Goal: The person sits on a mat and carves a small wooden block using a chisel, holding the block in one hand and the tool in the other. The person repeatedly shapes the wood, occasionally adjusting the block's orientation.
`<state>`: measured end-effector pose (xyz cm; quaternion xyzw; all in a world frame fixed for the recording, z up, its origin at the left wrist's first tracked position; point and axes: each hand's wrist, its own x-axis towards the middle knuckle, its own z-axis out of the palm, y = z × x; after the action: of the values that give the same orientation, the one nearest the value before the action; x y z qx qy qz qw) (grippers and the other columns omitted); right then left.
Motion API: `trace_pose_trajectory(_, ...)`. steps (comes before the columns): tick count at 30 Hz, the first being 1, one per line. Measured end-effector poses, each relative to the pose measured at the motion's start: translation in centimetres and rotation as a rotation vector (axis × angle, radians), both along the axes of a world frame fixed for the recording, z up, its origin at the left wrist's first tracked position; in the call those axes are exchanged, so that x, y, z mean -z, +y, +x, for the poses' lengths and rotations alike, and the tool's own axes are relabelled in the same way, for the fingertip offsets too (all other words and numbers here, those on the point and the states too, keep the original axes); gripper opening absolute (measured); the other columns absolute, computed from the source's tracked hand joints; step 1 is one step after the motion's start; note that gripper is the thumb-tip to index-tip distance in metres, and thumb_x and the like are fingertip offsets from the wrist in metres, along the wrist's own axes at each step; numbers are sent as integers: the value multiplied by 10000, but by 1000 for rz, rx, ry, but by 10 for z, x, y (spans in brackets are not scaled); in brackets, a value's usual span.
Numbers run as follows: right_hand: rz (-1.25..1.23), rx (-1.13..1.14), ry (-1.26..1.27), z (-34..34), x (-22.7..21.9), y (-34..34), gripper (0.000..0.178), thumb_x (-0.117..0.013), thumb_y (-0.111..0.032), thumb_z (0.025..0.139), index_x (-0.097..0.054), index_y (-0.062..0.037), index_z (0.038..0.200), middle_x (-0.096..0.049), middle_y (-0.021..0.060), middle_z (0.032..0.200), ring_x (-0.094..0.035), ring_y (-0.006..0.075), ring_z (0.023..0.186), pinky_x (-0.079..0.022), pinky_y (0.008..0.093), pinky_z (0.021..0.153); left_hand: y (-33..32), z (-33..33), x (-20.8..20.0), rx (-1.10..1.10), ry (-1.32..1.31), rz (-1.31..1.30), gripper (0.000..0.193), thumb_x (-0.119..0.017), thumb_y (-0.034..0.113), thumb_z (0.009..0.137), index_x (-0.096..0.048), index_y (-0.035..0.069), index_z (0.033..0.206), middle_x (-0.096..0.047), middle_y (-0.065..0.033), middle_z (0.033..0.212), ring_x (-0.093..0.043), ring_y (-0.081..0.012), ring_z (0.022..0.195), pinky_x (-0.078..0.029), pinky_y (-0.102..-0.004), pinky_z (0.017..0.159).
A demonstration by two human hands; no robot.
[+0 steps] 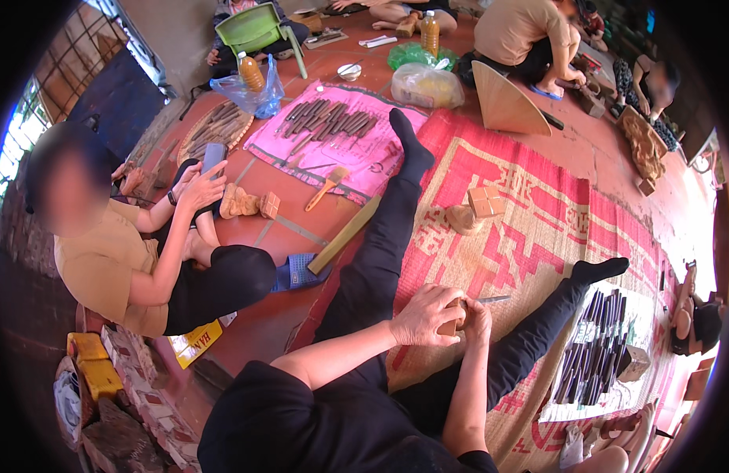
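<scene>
Between my stretched-out legs, my left hand (429,315) is closed around a small brown wooden piece (451,322), mostly hidden by the fingers. My right hand (477,325) meets it from the other side, its fingers curled. From that hand a thin metal blade (494,299) sticks out to the right; its handle is hidden in the grip. Farther ahead on the red and straw-coloured mat (530,229) lies a pale carved wooden block (486,202) with a squared end. Right of my right leg, many dark slim carving tools (591,347) lie in rows on a white sheet (550,411).
A person (104,244) squats at my left, holding a phone (213,156). Ahead are a pink cloth (262,142) with more tools, a brush (327,188), a carved wooden piece (250,202) and a conical hat (506,98). Other people sit working farther back.
</scene>
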<state>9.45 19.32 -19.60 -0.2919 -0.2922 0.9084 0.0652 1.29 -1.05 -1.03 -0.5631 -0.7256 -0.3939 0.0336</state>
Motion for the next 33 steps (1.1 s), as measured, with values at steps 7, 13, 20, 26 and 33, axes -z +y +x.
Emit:
trace_pose_trajectory(7, 11, 20, 66, -1, -24, -13, 296, -674, -46, 799, -686, 75, 1069, -710, 96, 967, -650, 175, 833, -521, 278, 811, -4, 1, -2, -4, -13, -3, 447, -819, 357, 664, -625, 163, 1017, -511, -82, 1254, -538, -283, 1167, -409, -462, 969)
trace_pose_trajectory(13, 102, 94, 27, 1, -5, -7, 328, -680, -46, 814, -660, 66, 1122, -704, 95, 986, -657, 178, 857, -528, 293, 836, -1, -1, 0, 7, -3, 15, 415, -790, 365, 682, -590, 143, 971, -504, -90, 1252, -530, -293, 1145, -396, -460, 970)
trace_pose_trajectory(20, 52, 35, 107, 0, -25, -13, 310, -678, -33, 822, -659, 65, 1115, -702, 104, 1003, -660, 186, 887, -529, 308, 863, -2, -8, -2, -61, -14, -11, 461, -803, 362, 661, -626, 169, 1041, -518, -82, 1235, -565, -293, 1080, -425, -453, 930)
trace_pose_trajectory(26, 55, 107, 77, 5, -10, -12, 284, -680, -25, 817, -668, 55, 1089, -706, 103, 1006, -654, 183, 912, -532, 302, 863, -1, -7, 4, -73, 12, 10, 465, -803, 373, 659, -625, 170, 1038, -513, -80, 1241, -564, -293, 1059, -421, -454, 925)
trace_pose_trajectory(33, 107, 102, 42, 4, -14, -11, 276, -677, -18, 829, -672, 51, 1097, -708, 100, 1000, -662, 177, 862, -538, 298, 840, 1, -6, 3, -87, 4, 10, 478, -803, 385, 656, -626, 168, 1043, -518, -85, 1233, -565, -290, 1064, -414, -453, 945)
